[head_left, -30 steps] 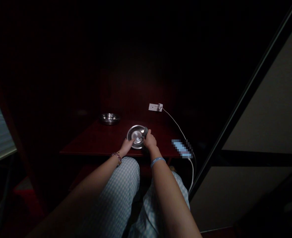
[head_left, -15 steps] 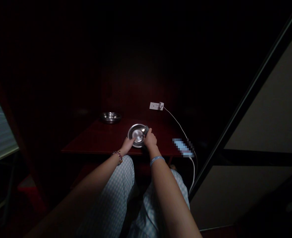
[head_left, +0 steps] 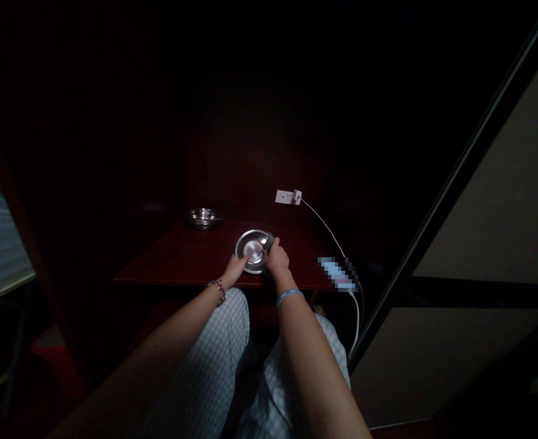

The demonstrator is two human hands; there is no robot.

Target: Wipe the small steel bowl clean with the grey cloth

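Our left hand (head_left: pixel 235 269) grips the near-left rim of a metal bowl (head_left: pixel 252 251), thumb inside; our right hand (head_left: pixel 277 258) clasps a grey pad (head_left: pixel 269 241) at its right side. Between our hands, the bowl opens toward us. Beyond our left hand, stacked bowls (head_left: pixel 203 219) rest on the red table (head_left: pixel 159 262).

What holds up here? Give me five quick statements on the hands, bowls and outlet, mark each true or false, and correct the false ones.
1. The left hand grips the metal bowl. True.
2. The right hand is empty. False: it holds a small grey item.
3. Another metal bowl rests on the red table. True.
4. The white cable runs leftward from the wall outlet. False: it runs rightward.
5. A white charger is plugged in there. True.
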